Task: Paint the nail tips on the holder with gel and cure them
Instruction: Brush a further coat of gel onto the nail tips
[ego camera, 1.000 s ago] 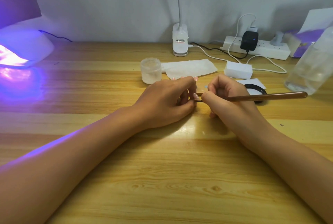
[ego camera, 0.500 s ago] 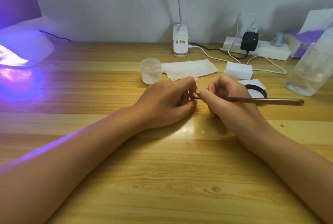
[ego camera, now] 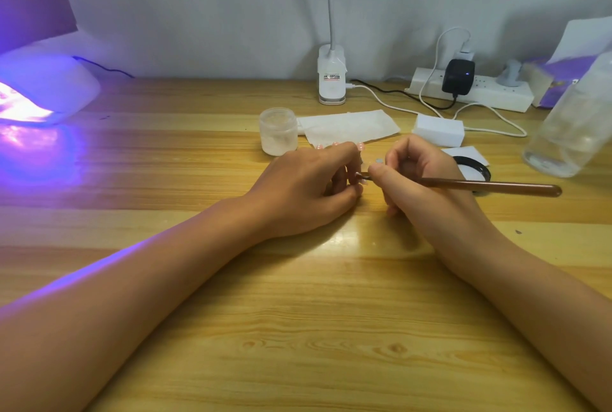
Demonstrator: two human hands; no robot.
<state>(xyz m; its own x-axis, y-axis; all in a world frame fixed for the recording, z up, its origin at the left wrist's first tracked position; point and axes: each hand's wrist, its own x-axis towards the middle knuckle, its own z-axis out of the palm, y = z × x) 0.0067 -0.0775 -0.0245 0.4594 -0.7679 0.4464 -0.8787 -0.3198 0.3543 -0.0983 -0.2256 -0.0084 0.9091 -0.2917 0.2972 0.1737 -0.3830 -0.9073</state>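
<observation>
Since a second ago the brush's free end has dipped lower, while both hands have hardly shifted. Head view: the left hand [ego camera: 308, 186] is curled tight, seemingly round the holder, which it hides from sight; a few pink nail tips [ego camera: 360, 146] peep out past its knuckles on the far side. The right hand [ego camera: 420, 179] pinches the brush [ego camera: 490, 185] close to the bristle end, and the bristles meet a tip held between the two hands, just beside the left thumb. A jar [ego camera: 278, 131] stands just beyond the left hand; the lit lamp [ego camera: 49, 90] glows well off to that hand's left. Painting looks under way, curing not yet. With fingers crowding the wet tip, gel could smear onto skin or a neighbouring tip, and a wobble of the long handle could flood the tip's edge
</observation>
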